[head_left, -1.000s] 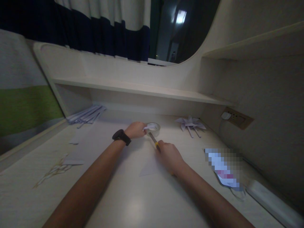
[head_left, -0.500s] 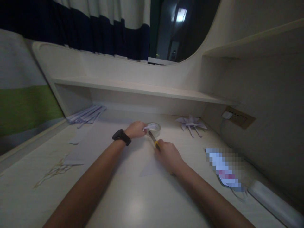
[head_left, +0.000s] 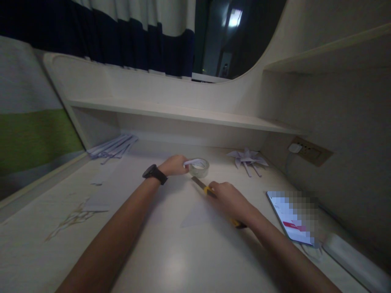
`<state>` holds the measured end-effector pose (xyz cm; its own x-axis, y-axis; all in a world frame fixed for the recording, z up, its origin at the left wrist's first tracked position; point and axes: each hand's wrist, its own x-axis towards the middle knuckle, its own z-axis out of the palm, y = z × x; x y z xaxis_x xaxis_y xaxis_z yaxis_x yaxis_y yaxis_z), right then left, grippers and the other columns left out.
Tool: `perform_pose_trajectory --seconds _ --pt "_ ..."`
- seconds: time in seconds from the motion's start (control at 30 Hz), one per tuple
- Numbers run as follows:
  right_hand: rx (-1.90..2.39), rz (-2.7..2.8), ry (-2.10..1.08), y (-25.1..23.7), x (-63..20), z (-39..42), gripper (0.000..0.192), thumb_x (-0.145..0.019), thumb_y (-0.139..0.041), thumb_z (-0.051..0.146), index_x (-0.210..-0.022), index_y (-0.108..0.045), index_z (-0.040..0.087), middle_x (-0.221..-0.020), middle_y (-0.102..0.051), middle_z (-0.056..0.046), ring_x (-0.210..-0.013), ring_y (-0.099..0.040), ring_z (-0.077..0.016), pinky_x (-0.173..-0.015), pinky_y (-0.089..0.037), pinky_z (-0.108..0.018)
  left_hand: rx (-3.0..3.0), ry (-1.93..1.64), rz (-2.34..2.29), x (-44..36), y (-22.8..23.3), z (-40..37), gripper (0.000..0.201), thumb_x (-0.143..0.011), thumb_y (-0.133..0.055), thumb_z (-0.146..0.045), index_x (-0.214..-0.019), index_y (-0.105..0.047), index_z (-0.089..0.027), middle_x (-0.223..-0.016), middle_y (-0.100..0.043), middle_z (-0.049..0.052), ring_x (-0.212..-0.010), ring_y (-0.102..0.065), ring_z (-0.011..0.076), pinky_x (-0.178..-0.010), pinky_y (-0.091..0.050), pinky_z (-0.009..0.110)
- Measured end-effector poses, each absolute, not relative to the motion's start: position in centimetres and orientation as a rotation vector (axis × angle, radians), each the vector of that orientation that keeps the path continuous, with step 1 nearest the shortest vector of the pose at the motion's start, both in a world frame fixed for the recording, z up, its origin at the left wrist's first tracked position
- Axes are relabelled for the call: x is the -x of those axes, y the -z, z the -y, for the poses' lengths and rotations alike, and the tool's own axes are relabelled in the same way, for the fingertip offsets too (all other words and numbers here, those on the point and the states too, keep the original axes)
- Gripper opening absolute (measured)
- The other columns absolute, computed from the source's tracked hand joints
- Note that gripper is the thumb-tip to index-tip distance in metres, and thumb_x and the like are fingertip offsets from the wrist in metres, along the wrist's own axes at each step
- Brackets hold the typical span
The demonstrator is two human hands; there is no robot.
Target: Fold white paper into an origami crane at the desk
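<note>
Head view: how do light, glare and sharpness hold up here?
Head view, light: dim, the curtain's dark band nearly black. Head view, glare: a pale bright spot on the near desk. Head view, shadow: soft below the right forearm. Head view, sharpness: fine detail soft, though the cutter reads by its outline; mosaic blocks obscure part of the phone.

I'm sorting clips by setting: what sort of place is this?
Probably a study nook, perhaps in a bedroom or dorm: a desk with a long shelf above its back edge, and a curtain higher up.
</note>
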<state>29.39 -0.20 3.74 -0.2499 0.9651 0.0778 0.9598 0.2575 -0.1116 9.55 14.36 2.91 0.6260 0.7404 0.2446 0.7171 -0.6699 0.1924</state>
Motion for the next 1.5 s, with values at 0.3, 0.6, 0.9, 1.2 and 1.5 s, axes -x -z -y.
perform_pose_trajectory --seconds 0.3,0.6,0.9,1.2,1.5 --pt "1.837 1.617 -0.487 -2.0 -32.1 -7.6 0.034 -0.077 -0.058 0.043 -0.098 -0.057 0.016 -0.076 -0.062 -0.003 -0.050 -0.051 -0.0109 -0.043 -0.034 -0.020 -2.766 -0.410 -1.324 -9.3 -3.2 -14.1 0.026 -0.073 -0.047 -0.029 -0.070 -0.067 -0.013 -0.064 -0.065 0.007 -0.052 -0.052 0.0137 -0.050 -0.029 0.024" --pt "1.925 1.618 -0.466 -0.7 -31.7 -9.1 0.041 -0.084 -0.048 0.052 -0.104 -0.053 0.017 -0.077 -0.064 -0.005 -0.053 -0.056 -0.0132 -0.049 -0.037 -0.022 -2.630 -0.539 -1.664 -7.7 -4.0 -14.7 0.025 -0.076 -0.045 -0.026 -0.078 -0.068 -0.015 -0.072 -0.067 0.010 -0.060 -0.057 0.0171 -0.054 -0.034 0.025" --pt "2.216 1.822 0.204 1.1 -35.9 -3.1 0.027 -0.092 -0.039 0.029 -0.100 -0.053 0.008 -0.097 -0.060 -0.017 -0.086 -0.060 -0.0234 -0.071 -0.039 -0.028 -2.322 -0.866 -1.365 -8.8 -5.6 -13.7 0.030 -0.075 -0.053 -0.037 -0.079 -0.068 -0.013 -0.076 -0.069 0.008 -0.072 -0.062 0.0205 -0.064 -0.043 0.028" --pt "2.200 1.814 0.198 2.5 -36.7 -0.8 0.031 -0.092 -0.038 0.027 -0.098 -0.059 0.005 -0.098 -0.058 -0.018 -0.094 -0.055 -0.0230 -0.084 -0.037 -0.030 -2.110 -0.797 -0.836 -12.1 -8.1 -7.3 0.026 -0.073 -0.066 -0.035 -0.086 -0.067 -0.013 -0.098 -0.070 0.010 -0.087 -0.063 0.0201 -0.078 -0.047 0.031" --pt "1.819 1.743 0.016 -0.5 -34.4 1.0 0.029 -0.087 -0.049 0.035 -0.092 -0.066 0.012 -0.094 -0.064 -0.013 -0.090 -0.056 -0.0207 -0.082 -0.039 -0.031 -2.287 -0.678 -0.787 -10.6 -7.3 0.0 0.021 -0.076 -0.064 -0.038 -0.083 -0.068 -0.018 -0.093 -0.071 0.005 -0.085 -0.062 0.0194 -0.074 -0.044 0.029"
